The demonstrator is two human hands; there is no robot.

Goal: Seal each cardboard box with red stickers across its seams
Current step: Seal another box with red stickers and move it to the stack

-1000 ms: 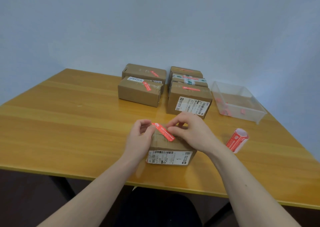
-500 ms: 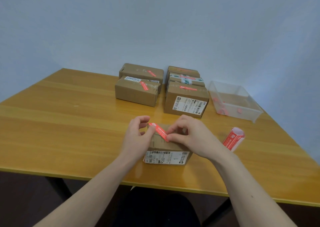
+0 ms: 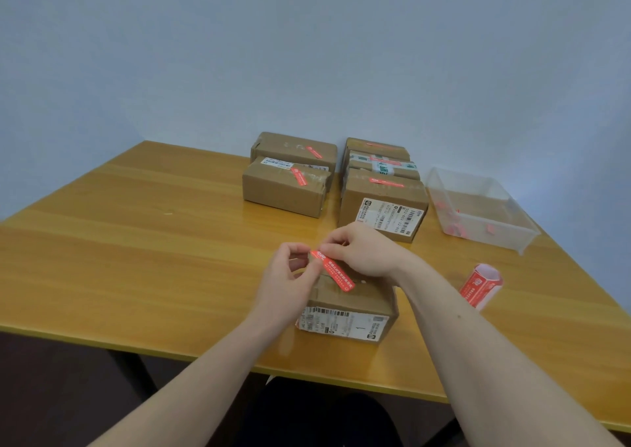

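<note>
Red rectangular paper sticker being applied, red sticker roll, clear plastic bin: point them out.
Red rectangular paper sticker [image 3: 333, 270], head view, mid-strip.
Red sticker roll [image 3: 479, 286], head view, outer wrap.
Clear plastic bin [image 3: 527, 238], head view, near rim.

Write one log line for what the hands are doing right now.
step: sticking | left hand + right hand: pinching red sticker | near box: sticker on top

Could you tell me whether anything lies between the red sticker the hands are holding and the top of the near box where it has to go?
Nothing visible does. The red sticker lies diagonally over the top of the near box, its far end pinched between the left hand and right hand. No object sits on the cardboard beneath it.
</note>
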